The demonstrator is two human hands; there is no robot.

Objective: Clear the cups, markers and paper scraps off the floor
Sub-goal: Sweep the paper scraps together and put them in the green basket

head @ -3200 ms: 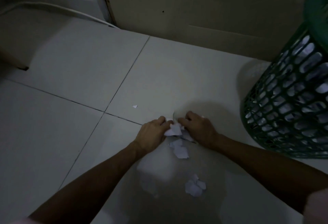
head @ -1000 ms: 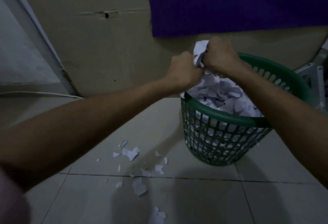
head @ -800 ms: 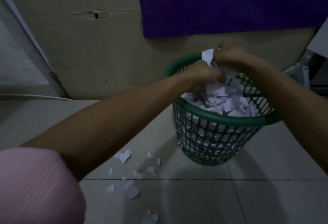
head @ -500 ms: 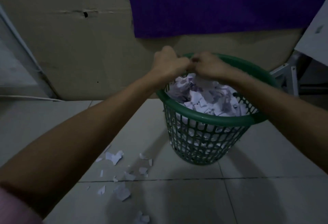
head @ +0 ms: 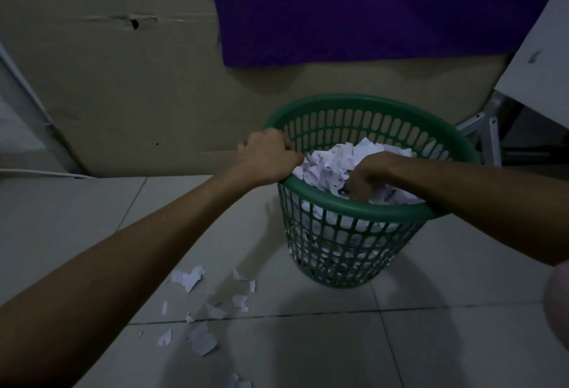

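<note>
A green lattice waste basket (head: 354, 206) stands on the tiled floor, heaped with white paper scraps (head: 332, 160). My left hand (head: 268, 156) sits on the basket's left rim with its fingers curled over the edge. My right hand (head: 368, 176) is down in the paper heap, and its fingertips are buried among the scraps. Several torn paper scraps (head: 188, 278) lie scattered on the floor to the left of the basket, with a larger piece (head: 203, 340) nearer to me. No cups or markers are in view.
A cardboard panel (head: 123, 95) forms the wall behind, with a purple cloth (head: 354, 9) hanging over it. A white tabletop (head: 535, 58) on a metal frame (head: 489, 135) stands at the right. A white cable (head: 46, 173) runs along the floor at the left.
My hands carried a bunch of scraps from the floor up over the basket, then came down. The left now rests on the rim and the right is in the heap.
</note>
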